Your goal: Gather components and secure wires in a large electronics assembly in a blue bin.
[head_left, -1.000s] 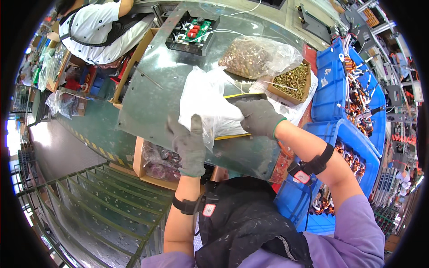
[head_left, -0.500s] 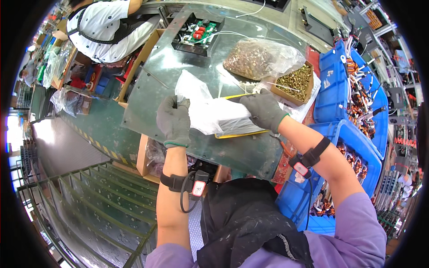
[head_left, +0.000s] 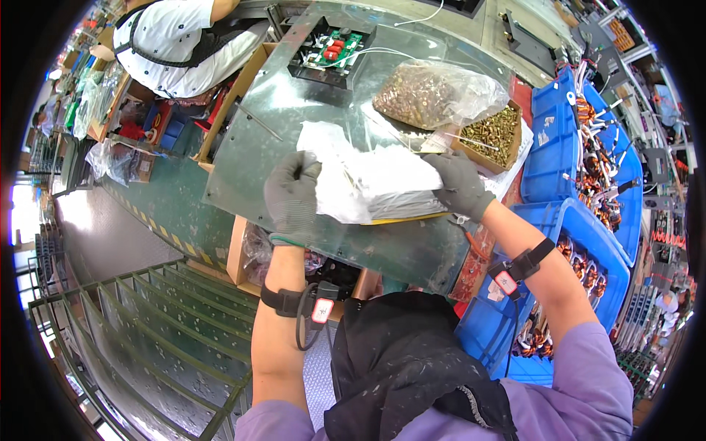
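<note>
A thin white plastic sheet or bag [head_left: 401,173] is stretched between my two hands in grey knitted gloves. My left hand [head_left: 292,192] pinches its left edge, fingers closed. On the opposite side my right hand [head_left: 457,182] grips the other end. Beneath the white plastic lies a flat grey stack with a yellow edge [head_left: 406,207], mostly covered. A clear bag of small brass-coloured parts [head_left: 415,99] and an open cardboard box of brass-coloured fasteners [head_left: 489,140] are just beyond my right hand.
A black housing with a green circuit board [head_left: 342,51] sits far on the metal-topped table [head_left: 250,176]. Blue bins [head_left: 544,132] of wired copper coils stand at right. A green metal rack [head_left: 162,323] is at lower left. Another person [head_left: 165,51] sits at far left.
My right hand has shifted right, and the white plastic now reaches farther right, covering more of the yellow-edged stack. My left hand still holds its edge.
</note>
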Motion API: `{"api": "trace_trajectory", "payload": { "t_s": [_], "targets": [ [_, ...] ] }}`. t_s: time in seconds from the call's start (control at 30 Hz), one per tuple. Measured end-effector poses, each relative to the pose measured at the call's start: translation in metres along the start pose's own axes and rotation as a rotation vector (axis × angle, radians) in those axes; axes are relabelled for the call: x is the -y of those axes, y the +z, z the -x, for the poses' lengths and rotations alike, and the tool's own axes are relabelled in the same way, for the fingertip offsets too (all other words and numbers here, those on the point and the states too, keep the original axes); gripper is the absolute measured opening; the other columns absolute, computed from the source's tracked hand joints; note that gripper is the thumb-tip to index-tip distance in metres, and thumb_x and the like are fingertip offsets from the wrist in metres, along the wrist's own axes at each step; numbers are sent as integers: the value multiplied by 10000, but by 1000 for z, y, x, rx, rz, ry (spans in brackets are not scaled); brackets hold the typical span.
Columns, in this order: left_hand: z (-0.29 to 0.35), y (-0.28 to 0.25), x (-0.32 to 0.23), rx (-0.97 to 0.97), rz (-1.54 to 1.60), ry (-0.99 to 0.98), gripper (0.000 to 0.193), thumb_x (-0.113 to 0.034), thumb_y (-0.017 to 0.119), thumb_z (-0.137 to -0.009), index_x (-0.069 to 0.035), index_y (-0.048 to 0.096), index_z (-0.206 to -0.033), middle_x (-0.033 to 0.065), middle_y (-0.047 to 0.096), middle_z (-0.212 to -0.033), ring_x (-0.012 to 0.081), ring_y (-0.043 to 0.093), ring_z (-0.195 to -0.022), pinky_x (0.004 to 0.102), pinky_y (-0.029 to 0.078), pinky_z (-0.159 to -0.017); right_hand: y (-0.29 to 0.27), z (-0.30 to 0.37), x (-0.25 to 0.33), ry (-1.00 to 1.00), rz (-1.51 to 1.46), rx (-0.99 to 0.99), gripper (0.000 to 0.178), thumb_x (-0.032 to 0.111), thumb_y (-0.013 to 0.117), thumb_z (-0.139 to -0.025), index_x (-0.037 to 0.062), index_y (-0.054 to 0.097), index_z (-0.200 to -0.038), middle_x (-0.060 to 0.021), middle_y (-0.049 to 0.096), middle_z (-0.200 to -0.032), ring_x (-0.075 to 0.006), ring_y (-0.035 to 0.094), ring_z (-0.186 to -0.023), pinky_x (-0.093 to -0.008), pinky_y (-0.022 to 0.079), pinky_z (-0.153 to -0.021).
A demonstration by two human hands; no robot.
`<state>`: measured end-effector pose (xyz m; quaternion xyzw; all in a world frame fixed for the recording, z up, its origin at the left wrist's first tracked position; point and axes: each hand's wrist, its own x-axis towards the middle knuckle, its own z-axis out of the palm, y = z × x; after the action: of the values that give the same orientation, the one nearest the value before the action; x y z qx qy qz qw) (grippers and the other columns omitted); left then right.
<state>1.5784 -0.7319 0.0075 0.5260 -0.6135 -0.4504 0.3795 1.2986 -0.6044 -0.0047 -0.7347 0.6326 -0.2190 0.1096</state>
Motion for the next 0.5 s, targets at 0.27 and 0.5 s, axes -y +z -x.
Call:
{"api": "trace_trajectory", "payload": {
  "t_s": [0.27,0.5],
  "targets": [
    [2,-14,-6,60,26,-32,203,-49,698,-842,43,672,-1020,31,671,-856,83,575,-764,229,473,-691,39,-18,25,66,718,541,436,159,600,-783,99,526,-1209,-102,612,-1085,-238,587,-980,-383,394,-838],
    [7,-14,-9,72,75,-44,204,-56,701,-842,51,669,-1012,46,677,-857,79,573,-754,230,471,-669,-1,-41,52,107,380,669,769,269,725,-738,130,406,-1424,-121,515,-1309,-283,500,-1202,-407,408,-933]
  ]
}}
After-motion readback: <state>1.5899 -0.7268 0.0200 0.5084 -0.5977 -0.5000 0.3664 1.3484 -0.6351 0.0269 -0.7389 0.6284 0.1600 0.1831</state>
